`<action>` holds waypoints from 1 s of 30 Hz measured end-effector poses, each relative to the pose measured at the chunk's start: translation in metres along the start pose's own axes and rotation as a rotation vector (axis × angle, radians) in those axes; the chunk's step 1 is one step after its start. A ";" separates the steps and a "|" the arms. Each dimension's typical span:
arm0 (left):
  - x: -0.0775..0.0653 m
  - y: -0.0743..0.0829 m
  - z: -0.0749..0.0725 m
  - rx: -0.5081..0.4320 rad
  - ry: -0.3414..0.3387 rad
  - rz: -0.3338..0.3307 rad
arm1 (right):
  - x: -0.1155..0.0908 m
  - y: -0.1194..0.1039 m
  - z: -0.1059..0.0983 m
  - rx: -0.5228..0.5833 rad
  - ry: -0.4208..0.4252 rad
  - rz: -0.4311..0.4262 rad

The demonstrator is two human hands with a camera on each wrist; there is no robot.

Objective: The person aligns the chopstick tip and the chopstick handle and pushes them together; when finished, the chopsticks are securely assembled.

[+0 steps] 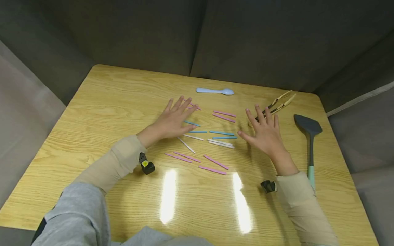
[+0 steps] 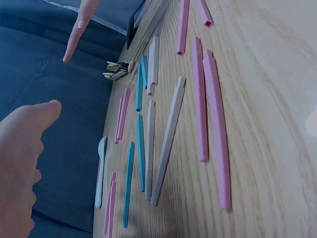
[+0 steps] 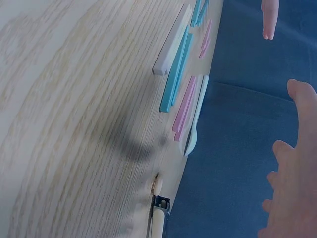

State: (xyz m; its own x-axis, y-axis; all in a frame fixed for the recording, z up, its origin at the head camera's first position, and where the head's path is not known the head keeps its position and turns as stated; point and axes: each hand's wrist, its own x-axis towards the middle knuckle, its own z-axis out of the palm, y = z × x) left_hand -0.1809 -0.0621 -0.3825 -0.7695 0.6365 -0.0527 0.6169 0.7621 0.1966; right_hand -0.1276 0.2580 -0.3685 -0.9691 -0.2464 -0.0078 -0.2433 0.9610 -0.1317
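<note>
Both hands are held over the table with fingers straight and spread, and nothing is in either. My left hand [image 1: 173,122] overlaps the left ends of some thin pink, blue and white sticks in the head view. My right hand [image 1: 266,136] is right of the sticks, in front of the tongs [image 1: 287,101], whose near part it partly hides. Pink sticks [image 1: 224,116], blue sticks [image 1: 222,133] and white sticks [image 1: 221,143] lie in short rows between the hands. More pink sticks [image 2: 214,124] lie nearer the body.
A light blue spoon [image 1: 214,91] lies beyond the sticks, near the table's back edge. At the right lies a turner [image 1: 309,125] with a dark head and a mint handle end. Grey curtains [image 1: 147,37] stand behind the wooden table [image 1: 101,99].
</note>
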 end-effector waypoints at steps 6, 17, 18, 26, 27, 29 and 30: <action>0.001 0.002 -0.001 0.013 0.009 0.003 | 0.001 -0.001 0.000 -0.006 0.001 -0.002; 0.003 0.002 -0.005 0.019 0.029 0.002 | -0.001 -0.001 -0.006 0.022 0.045 0.011; 0.003 0.001 -0.006 0.021 0.035 0.003 | -0.001 -0.001 -0.007 0.025 0.048 0.013; 0.004 -0.002 -0.010 -0.014 0.077 0.000 | -0.001 0.003 -0.005 0.057 0.067 -0.004; 0.004 -0.003 -0.010 -0.019 0.076 -0.002 | -0.001 0.003 -0.004 0.067 0.069 -0.013; 0.004 -0.004 -0.010 -0.026 0.066 -0.004 | 0.001 0.004 -0.002 0.088 0.071 -0.032; 0.004 -0.005 -0.010 -0.034 0.063 -0.004 | 0.002 0.004 -0.001 0.099 0.074 -0.042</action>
State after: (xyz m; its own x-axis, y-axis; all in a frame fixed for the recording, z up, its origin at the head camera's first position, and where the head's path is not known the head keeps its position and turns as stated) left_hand -0.1888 -0.0646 -0.3738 -0.7815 0.6238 0.0075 0.6085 0.7596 0.2295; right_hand -0.1304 0.2617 -0.3685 -0.9592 -0.2732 0.0725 -0.2826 0.9319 -0.2272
